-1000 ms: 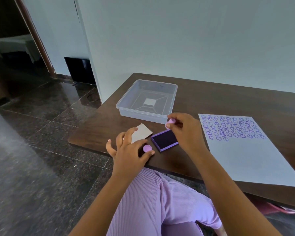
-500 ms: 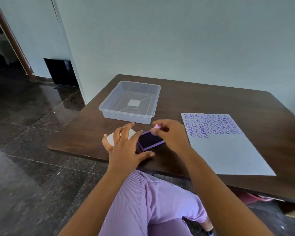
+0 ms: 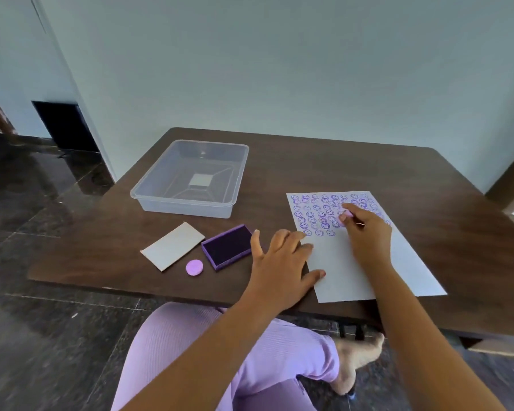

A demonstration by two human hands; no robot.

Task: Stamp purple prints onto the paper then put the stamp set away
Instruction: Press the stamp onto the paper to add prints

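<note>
The right hand (image 3: 368, 232) pinches a small pink round stamp (image 3: 345, 217) between thumb and fingertips, its lower end down among the purple smiley prints (image 3: 324, 215) that fill the top part of the white sheet of paper (image 3: 365, 262); whether it touches the sheet I cannot tell. The left hand (image 3: 282, 262) lies flat with fingers spread and grips nothing, its fingertips and thumb resting on the paper's left edge, the palm on the dark brown wooden table (image 3: 309, 161).

At nine o'clock from the left hand, just beside it, sits the open purple ink pad (image 3: 227, 247), its dark pad facing up. At seven o'clock from the pad, near but apart, lies a small round lilac cap (image 3: 194, 267). At nine o'clock from the pad lies a pale grey card lid (image 3: 172, 246), flat on the wood. At twelve o'clock from the pad stands a clear plastic rectangular tub (image 3: 149, 192), with a small white square showing at its bottom.
</note>
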